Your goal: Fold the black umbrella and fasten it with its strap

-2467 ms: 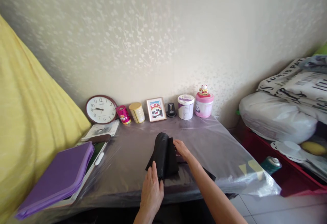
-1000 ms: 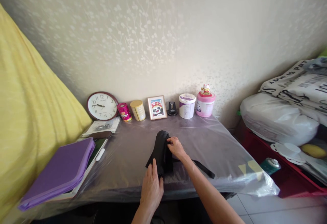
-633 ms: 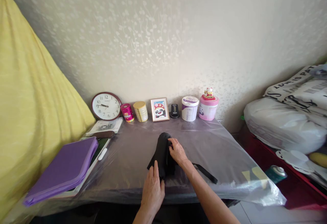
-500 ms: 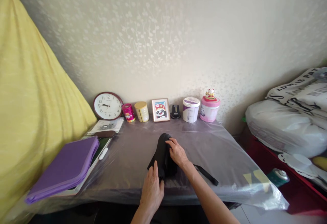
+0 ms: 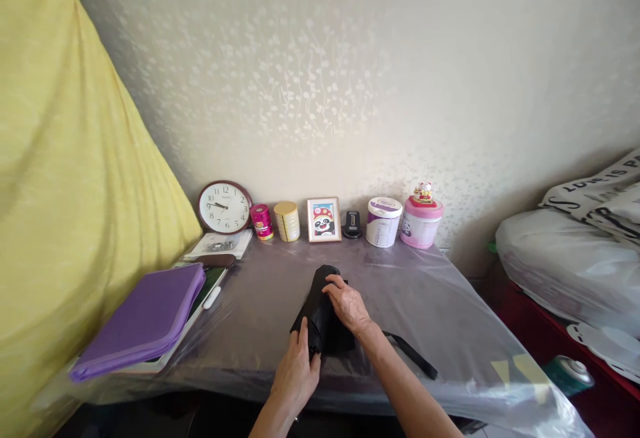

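A black folded fabric bundle (image 5: 318, 305), which looks like a folded umbrella, lies on the table near its front edge. My left hand (image 5: 296, 368) grips its near end, with the fingers on the left side and the thumb close to the end. My right hand (image 5: 347, 301) rests over its upper right side, fingers bent onto the cloth. A loose black strap (image 5: 413, 355) runs out to the right, past my right forearm. The underside of the bundle is hidden.
Plastic covers the table (image 5: 270, 278). A purple folder (image 5: 145, 315) lies left, below a wall clock (image 5: 225, 207). Cans, a picture frame (image 5: 324, 220) and two tubs (image 5: 384, 223) line the wall. White bags (image 5: 565, 258) and a spray can (image 5: 570, 375) are at right.
The view has shifted, so the objects on the table appear slightly further right. Both hands remain on the black bundle, with my right hand slightly lower along it.
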A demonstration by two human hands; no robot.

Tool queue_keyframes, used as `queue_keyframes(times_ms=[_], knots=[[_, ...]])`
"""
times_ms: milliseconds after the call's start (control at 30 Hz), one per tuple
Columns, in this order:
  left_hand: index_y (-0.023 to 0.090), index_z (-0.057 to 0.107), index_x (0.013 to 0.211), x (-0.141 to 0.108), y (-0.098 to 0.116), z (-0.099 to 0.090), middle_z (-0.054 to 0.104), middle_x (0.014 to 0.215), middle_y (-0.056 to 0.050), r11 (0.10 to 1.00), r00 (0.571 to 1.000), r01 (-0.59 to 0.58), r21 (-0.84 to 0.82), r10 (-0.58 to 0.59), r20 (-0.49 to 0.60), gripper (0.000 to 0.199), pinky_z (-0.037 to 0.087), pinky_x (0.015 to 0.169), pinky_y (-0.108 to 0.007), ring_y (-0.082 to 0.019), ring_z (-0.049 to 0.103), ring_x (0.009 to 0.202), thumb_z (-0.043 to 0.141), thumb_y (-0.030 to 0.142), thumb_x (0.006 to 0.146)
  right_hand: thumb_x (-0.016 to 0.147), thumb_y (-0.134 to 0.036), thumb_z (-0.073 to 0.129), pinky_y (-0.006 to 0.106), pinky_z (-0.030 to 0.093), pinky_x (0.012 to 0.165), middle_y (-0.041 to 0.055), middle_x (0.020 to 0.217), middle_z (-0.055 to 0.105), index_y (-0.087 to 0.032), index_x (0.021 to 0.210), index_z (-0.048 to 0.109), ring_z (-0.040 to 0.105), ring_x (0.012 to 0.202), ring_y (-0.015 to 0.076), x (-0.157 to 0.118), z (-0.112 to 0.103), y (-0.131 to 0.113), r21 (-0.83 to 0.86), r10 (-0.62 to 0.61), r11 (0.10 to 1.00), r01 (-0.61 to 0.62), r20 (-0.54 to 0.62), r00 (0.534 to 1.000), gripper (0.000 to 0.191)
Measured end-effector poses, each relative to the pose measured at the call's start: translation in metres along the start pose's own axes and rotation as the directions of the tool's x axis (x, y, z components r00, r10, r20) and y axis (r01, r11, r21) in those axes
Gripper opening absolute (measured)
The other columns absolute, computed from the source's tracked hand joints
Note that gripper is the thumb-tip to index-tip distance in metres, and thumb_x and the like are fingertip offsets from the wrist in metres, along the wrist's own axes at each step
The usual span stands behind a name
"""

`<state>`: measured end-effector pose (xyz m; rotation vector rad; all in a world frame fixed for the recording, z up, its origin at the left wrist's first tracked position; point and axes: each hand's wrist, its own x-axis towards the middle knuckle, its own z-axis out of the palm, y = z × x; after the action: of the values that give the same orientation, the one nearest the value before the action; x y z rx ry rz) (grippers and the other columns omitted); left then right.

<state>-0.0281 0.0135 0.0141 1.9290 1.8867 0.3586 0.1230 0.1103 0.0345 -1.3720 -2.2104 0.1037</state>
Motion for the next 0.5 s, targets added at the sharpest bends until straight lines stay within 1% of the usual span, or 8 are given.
queue_keyframes(times_ms=[67,133,233,300,400,500], knots=[[0.012,0.012,0.139,0.003,-0.003,-0.002,0.044,0.124,-0.015,0.999,1.000,0.008,-0.032,-0.007,0.020,0.063,0.041,0.079,-0.026,-0.017,0.058,0.092,0.037,0.018,0.082,0.089,-0.019,0.035,0.021,0.047,0.073,0.0017,0.122,0.053,-0.027,0.099,0.063,0.060,0.086,0.0125,0.006,0.003,-0.003,-0.002,-0.025,1.000,0.025,-0.015,1.000,0.030],[0.011,0.016,0.138,0.005,-0.005,-0.005,0.046,0.124,-0.015,0.999,1.000,0.002,-0.042,0.000,0.026,0.062,0.039,0.084,-0.025,-0.017,0.056,0.099,0.039,0.017,0.080,0.089,-0.018,0.037,0.021,0.047,0.074,0.0024,0.118,0.055,-0.026,0.096,0.064,0.059,0.087,0.0126,0.010,0.008,-0.005,0.000,-0.049,0.999,0.049,-0.033,0.998,0.029],[0.012,0.021,0.135,0.007,-0.006,-0.006,0.046,0.124,-0.013,0.999,1.000,0.004,-0.038,-0.003,0.028,0.060,0.038,0.087,-0.023,-0.017,0.054,0.104,0.042,0.016,0.079,0.088,-0.017,0.040,0.022,0.047,0.078,0.0038,0.112,0.057,-0.025,0.091,0.065,0.058,0.089,0.0138,0.014,0.018,-0.008,0.010,-0.063,0.998,0.063,-0.065,0.996,0.026],[0.012,0.024,0.134,0.007,-0.006,-0.006,0.045,0.125,-0.014,0.999,1.000,0.010,-0.031,-0.009,0.027,0.058,0.038,0.088,-0.023,-0.017,0.053,0.106,0.043,0.016,0.080,0.087,-0.017,0.042,0.024,0.047,0.081,0.0044,0.111,0.056,-0.024,0.090,0.065,0.057,0.091,0.0147,0.014,0.024,-0.010,0.021,-0.061,0.998,0.063,-0.087,0.994,0.024],[0.011,0.027,0.132,0.006,-0.004,-0.006,0.045,0.125,-0.014,1.000,1.000,0.021,-0.014,-0.021,0.021,0.054,0.038,0.087,-0.023,-0.018,0.053,0.106,0.043,0.018,0.081,0.086,-0.018,0.045,0.028,0.045,0.088,0.0050,0.116,0.054,-0.024,0.095,0.062,0.054,0.099,0.0170,0.012,0.031,-0.014,0.042,-0.055,0.997,0.060,-0.119,0.991,0.021],[0.011,0.027,0.133,0.003,-0.003,-0.004,0.044,0.127,-0.015,1.000,1.000,0.029,0.004,-0.029,0.013,0.053,0.040,0.086,-0.024,-0.019,0.054,0.106,0.041,0.019,0.083,0.085,-0.016,0.046,0.029,0.044,0.090,0.0056,0.115,0.055,-0.022,0.100,0.059,0.052,0.104,0.0175,0.011,0.036,-0.018,0.076,-0.036,0.996,0.047,-0.142,0.989,0.021]])
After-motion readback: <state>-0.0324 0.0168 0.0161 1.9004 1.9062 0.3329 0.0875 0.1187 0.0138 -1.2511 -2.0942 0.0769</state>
